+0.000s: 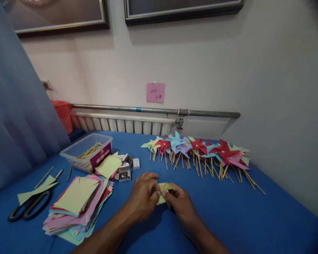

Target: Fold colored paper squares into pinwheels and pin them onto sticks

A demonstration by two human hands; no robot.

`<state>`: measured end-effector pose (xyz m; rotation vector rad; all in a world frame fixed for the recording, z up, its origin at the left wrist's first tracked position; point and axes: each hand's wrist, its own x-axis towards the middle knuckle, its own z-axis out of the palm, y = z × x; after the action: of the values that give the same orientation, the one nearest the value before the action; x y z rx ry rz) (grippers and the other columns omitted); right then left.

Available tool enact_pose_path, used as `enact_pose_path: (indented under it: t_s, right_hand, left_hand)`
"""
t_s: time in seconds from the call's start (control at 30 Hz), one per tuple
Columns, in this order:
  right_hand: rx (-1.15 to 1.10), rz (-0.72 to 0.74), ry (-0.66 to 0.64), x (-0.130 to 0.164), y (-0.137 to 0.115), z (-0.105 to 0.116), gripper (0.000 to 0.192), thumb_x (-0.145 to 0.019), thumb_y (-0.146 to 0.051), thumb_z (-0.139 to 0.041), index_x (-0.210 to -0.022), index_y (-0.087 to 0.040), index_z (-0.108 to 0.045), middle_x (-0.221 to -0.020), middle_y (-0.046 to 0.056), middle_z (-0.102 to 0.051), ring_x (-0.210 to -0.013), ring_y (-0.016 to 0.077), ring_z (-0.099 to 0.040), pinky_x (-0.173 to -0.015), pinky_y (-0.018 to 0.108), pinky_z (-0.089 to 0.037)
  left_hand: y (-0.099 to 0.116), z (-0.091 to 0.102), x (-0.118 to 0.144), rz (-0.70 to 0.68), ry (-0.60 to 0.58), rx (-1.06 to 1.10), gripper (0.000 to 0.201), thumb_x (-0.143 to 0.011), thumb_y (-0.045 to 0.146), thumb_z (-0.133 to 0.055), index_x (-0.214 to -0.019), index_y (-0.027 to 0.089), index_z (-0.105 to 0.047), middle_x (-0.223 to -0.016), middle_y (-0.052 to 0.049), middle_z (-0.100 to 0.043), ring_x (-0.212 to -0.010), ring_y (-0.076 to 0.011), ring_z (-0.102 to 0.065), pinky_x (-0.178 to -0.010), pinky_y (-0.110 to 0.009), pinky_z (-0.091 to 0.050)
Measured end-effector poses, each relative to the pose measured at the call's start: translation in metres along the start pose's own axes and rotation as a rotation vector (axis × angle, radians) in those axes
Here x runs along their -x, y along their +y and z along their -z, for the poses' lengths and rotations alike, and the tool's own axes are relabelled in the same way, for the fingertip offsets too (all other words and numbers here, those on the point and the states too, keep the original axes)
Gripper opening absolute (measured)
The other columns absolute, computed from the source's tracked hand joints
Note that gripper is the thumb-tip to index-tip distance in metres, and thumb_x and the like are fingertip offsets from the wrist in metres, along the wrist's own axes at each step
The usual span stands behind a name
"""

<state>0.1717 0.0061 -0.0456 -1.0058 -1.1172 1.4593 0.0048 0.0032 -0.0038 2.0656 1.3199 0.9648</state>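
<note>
Blue table (228, 211): yellow paper (164, 192) pinched between fingers of left hand (143, 197) and right hand (181, 203).

Your hands, left hand (142, 198) and right hand (180, 201), pinch a matt yellow paper piece (164, 192). The surface (228, 211) wears matt blue cloth. At nine o'clock lies a stack of matt coloured paper sheets (78, 204); at ten, a clear glossy plastic box (87, 151) of wooden sticks. At one o'clock, paper pinwheels (201, 148) on wooden sticks. A dull metal pipe (153, 110) runs behind.

Pink note (155, 92) (handwriting illegible)
</note>
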Motion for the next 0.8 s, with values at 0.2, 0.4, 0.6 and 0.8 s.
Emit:
enact_pose_path:
  t_s: [0.2,0.4,0.6,0.8]
  right_hand:
    - [-0.004,-0.008,-0.028,-0.0001,-0.0019,-0.0002,0.036,-0.067,-0.048,-0.087,-0.075,-0.019,-0.066,-0.065,-0.004,-0.059,-0.061,0.0122,-0.047,-0.059,0.025,-0.035]
    - [0.065,0.032,-0.006,-0.0028,0.0034,-0.0001,0.034,-0.069,-0.048,-0.084,-0.074,-0.019,-0.066,-0.065,-0.004,-0.059,-0.062,0.0129,-0.047,-0.058,0.025,-0.036]
    - [0.073,0.026,-0.007,-0.0032,0.0042,0.0017,0.034,-0.072,-0.048,-0.083,-0.077,-0.02,-0.066,-0.068,-0.002,-0.062,-0.065,0.0142,-0.053,-0.06,0.025,-0.039]
    - [0.044,0.032,-0.017,-0.0027,0.0048,0.0014,0.038,-0.069,-0.05,-0.088,-0.078,-0.019,-0.067,-0.07,-0.002,-0.065,-0.066,0.0148,-0.056,-0.062,0.026,-0.043]
  left_hand:
    - [0.0018,0.0004,0.0004,0.013,0.001,-0.001,0.015,-0.08,0.007,-0.058,-0.075,0.02,-0.062,-0.13,-0.009,-0.07,-0.129,-0.0281,-0.058,-0.109,-0.049,-0.039]
    - [0.0,-0.0031,0.0014,0.012,0.045,-0.018,0.015,-0.079,0.005,-0.059,-0.074,0.02,-0.062,-0.128,-0.009,-0.07,-0.127,-0.0286,-0.059,-0.107,-0.049,-0.04]
    - [-0.0021,-0.005,0.0013,0.0,0.075,-0.024,0.015,-0.079,0.006,-0.06,-0.073,0.02,-0.063,-0.125,-0.009,-0.072,-0.125,-0.0283,-0.061,-0.105,-0.049,-0.041]
    - [-0.0009,-0.0046,0.001,0.011,0.082,-0.035,0.015,-0.079,0.007,-0.061,-0.072,0.02,-0.064,-0.127,-0.009,-0.071,-0.125,-0.0295,-0.06,-0.106,-0.051,-0.042]
